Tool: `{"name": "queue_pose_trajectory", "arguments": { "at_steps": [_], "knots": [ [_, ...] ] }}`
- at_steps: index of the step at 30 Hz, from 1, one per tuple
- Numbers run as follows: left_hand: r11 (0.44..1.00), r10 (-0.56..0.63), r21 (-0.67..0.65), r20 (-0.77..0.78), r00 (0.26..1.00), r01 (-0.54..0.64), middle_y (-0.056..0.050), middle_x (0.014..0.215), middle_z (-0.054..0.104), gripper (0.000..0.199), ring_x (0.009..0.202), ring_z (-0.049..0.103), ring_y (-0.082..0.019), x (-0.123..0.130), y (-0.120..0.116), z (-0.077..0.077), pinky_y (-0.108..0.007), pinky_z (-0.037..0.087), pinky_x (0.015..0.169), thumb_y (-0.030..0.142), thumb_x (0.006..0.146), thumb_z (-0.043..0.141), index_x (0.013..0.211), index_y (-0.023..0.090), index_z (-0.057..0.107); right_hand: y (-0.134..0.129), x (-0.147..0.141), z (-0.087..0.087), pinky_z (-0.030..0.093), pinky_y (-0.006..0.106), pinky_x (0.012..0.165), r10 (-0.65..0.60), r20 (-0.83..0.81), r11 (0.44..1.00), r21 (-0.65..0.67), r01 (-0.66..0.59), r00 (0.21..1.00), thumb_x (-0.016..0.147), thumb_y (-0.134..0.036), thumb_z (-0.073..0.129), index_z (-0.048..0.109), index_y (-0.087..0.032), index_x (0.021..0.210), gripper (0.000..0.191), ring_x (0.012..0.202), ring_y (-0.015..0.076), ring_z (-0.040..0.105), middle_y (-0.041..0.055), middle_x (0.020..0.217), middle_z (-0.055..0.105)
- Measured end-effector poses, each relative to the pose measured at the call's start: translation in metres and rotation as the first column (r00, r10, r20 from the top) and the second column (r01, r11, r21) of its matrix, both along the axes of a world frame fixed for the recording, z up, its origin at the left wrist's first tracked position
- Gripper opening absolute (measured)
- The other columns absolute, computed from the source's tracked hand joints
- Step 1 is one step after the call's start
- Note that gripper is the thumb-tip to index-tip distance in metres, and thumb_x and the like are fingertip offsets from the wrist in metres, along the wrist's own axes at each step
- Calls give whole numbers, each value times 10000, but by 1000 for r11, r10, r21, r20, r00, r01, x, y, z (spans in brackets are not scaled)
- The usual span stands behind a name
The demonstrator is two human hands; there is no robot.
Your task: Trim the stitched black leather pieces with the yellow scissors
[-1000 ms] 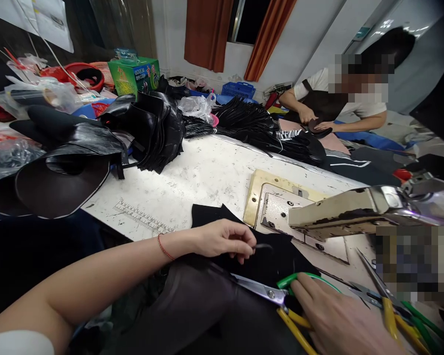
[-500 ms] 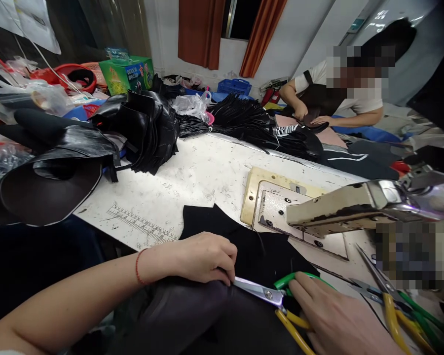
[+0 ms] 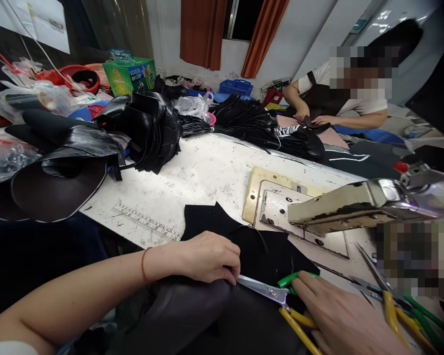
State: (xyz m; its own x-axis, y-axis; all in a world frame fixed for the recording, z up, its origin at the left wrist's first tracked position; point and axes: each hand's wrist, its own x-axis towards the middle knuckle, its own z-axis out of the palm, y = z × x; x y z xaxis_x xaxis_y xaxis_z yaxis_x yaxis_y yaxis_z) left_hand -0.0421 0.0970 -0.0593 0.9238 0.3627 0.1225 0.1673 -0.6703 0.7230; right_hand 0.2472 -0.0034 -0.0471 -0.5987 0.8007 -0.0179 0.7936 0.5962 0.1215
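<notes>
Black material (image 3: 259, 246) lies over the table's front edge and hangs down toward me. My left hand (image 3: 210, 257), with a red cord at the wrist, pinches its folded edge. Scissors (image 3: 273, 293) with a green and a yellow handle are in my right hand (image 3: 340, 310), whose fingers wrap round the green handle. The blades point left and reach the material right beside my left fingertips; their tips are hidden there.
A sewing machine (image 3: 340, 207) stands at the right, with more scissors (image 3: 390, 301) beside it. Black pieces (image 3: 151, 130) are stacked at the left on the white table (image 3: 203, 172). Behind the table, a person (image 3: 327, 98) handles dark material.
The view has shifted slightly. My hands hold nearly the same place, and the scissors' yellow handle sits a little lower and further right.
</notes>
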Motion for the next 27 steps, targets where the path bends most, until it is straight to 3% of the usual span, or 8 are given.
{"name": "queue_pose_trajectory", "arguments": {
  "at_steps": [8,22,27],
  "knots": [
    [979,56,-197,-28,998,-60,47,806,694,91,712,622,-87,3,10,5,-162,415,653,207,871,724,787,198,690,3,-8,9,433,310,415,48,-5,999,-11,-48,999,570,-1,475,494,-241,779,319,495,225,611,24,668,579],
    [953,64,-298,33,997,-51,28,809,678,99,735,603,-83,1,10,2,-168,402,686,209,870,728,785,170,694,14,-27,18,330,294,426,118,-31,978,175,-111,993,562,11,409,467,-245,753,325,452,198,553,10,623,543],
    [933,83,-355,62,995,-56,24,807,664,94,717,577,-86,1,11,2,-177,399,664,185,863,726,777,173,692,17,-26,13,312,285,438,135,-49,984,123,-128,990,546,9,421,448,-250,760,337,470,194,554,1,637,538]
  ]
}}
